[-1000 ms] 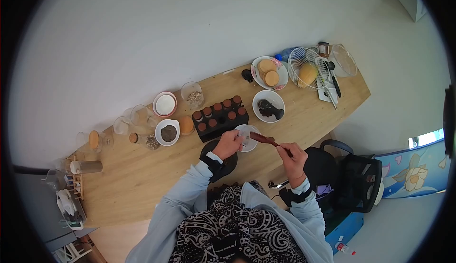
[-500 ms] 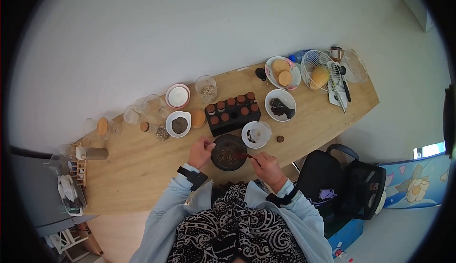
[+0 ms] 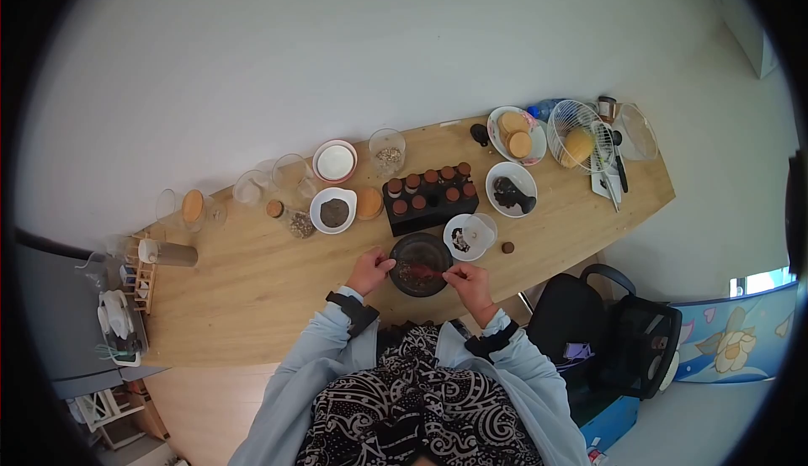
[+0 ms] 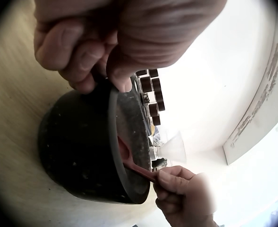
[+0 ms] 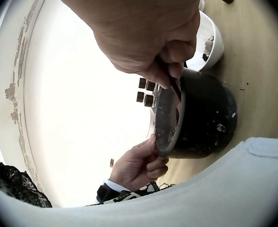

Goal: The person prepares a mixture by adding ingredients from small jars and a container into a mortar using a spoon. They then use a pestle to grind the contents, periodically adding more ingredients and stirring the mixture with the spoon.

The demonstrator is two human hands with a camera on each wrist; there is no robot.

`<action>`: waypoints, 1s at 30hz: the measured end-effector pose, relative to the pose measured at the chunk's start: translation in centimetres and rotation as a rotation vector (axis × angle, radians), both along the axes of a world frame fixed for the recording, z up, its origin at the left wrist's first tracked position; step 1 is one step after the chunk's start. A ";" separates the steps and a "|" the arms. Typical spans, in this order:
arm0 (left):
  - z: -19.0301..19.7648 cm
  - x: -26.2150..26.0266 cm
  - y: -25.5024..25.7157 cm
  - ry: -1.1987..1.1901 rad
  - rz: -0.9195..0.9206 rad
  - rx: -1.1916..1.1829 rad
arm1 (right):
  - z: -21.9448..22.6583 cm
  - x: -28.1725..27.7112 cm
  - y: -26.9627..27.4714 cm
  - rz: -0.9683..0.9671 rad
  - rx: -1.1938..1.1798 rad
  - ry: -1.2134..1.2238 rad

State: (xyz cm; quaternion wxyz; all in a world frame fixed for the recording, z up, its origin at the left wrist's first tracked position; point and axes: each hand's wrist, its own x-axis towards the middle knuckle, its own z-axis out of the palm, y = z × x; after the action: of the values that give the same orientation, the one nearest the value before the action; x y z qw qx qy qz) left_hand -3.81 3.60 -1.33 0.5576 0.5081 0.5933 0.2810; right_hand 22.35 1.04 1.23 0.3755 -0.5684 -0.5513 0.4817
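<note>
A dark mortar (image 3: 419, 284) with dry bits inside stands near the table's front edge. At its left rim the left hand (image 3: 368, 272) pinches the edge between thumb and fingers, as the left wrist view shows at the dark wall (image 4: 77, 142). The right hand (image 3: 471, 288) holds a reddish-brown spoon (image 4: 141, 171) by its handle, its bowl down inside the mortar. Behind the mortar, a small white bowl (image 3: 453, 251) holds dark bits and a clear funnel (image 3: 480, 231).
A black rack (image 3: 433, 216) of brown-capped vials stands behind. To its right is a white bowl (image 3: 511, 172) with a dark pestle (image 3: 526, 203); to its left, a bowl of grey powder (image 3: 333, 212) and glass jars. A small brown cap (image 3: 507, 247) lies at the right.
The spoon and right hand have come down from the small white bowl to the mortar, and the spoon has shifted inside it. The left hand has left the funnel and taken the mortar's rim.
</note>
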 end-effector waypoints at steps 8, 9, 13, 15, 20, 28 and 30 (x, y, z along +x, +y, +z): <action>-0.7 -0.1 0.1 0.017 -0.014 0.056 | 1.5 1.5 -0.6 -0.132 -0.236 0.222; -0.8 -0.1 0.1 0.017 -0.018 0.060 | 1.7 1.7 -0.7 -0.135 -0.231 0.223; -0.9 -0.3 0.1 0.021 -0.038 0.068 | 2.9 2.1 -1.0 -0.192 -0.293 0.282; -0.3 -0.3 0.2 0.021 -0.046 0.070 | 4.1 2.3 -1.1 -0.211 -0.308 0.314; 1.8 0.0 0.3 0.011 -0.007 -0.070 | 7.1 3.9 -1.1 -0.291 -0.285 0.458; 1.0 -0.3 0.1 0.002 -0.019 -0.037 | 11.2 8.0 0.0 -0.492 -0.034 0.206; 0.3 -0.3 0.1 -0.018 -0.037 -0.014 | 10.9 8.6 0.0 -0.493 0.050 0.094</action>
State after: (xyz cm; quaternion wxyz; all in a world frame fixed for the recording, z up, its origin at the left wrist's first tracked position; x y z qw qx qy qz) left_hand -4.12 3.73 -1.02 0.5715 0.5125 0.5808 0.2709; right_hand 30.92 1.09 12.14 0.5210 -0.6531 -0.3895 0.3877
